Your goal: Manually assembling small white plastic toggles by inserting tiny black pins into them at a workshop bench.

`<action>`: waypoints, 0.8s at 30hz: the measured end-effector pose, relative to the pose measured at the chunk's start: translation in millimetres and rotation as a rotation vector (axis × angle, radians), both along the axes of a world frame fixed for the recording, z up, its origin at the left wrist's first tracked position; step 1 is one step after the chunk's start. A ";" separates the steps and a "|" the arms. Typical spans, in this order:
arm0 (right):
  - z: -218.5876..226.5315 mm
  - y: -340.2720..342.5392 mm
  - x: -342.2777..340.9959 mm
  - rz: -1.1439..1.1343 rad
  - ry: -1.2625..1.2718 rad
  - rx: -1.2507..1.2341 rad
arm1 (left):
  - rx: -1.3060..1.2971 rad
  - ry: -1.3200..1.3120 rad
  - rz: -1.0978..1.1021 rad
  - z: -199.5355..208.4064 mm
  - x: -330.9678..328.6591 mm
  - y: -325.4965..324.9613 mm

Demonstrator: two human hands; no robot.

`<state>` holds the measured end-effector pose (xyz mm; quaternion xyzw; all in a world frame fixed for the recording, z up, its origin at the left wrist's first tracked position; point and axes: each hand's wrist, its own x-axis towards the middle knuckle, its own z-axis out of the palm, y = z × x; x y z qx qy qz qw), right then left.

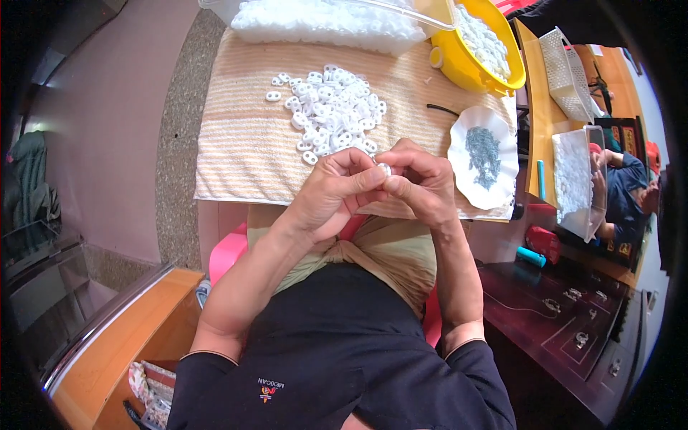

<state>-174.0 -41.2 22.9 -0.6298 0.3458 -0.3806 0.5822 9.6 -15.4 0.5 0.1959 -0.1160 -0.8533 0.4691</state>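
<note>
Both my hands meet just in front of my chest, above the near edge of a striped beige towel (244,136). My left hand (331,193) and my right hand (423,186) pinch one small white plastic piece (384,169) between their fingertips. A heap of similar white plastic pieces (333,107) lies on the towel just beyond my fingers. To the right, a white paper plate (462,168) carries a pile of small grey metal parts (484,154).
A clear bag of white pieces (322,21) and a yellow bowl (459,64) with more white pieces sit at the far edge. A white basket (566,72) and a clear tub (577,179) stand on the right. Another person (627,186) sits beyond them. A dark wooden cabinet (566,322) is at my right.
</note>
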 end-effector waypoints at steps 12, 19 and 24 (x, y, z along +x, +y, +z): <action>-4.9 -0.5 4.1 -0.019 -0.136 0.218 | -0.014 -0.116 0.011 0.5 1.3 -2.5; 11.5 -1.0 -0.1 -0.137 0.019 0.142 | -0.006 -0.178 0.064 6.8 -2.7 -0.1; 20.2 -9.1 -23.4 -0.288 0.385 0.003 | -0.031 -0.226 0.097 8.2 -2.1 -1.1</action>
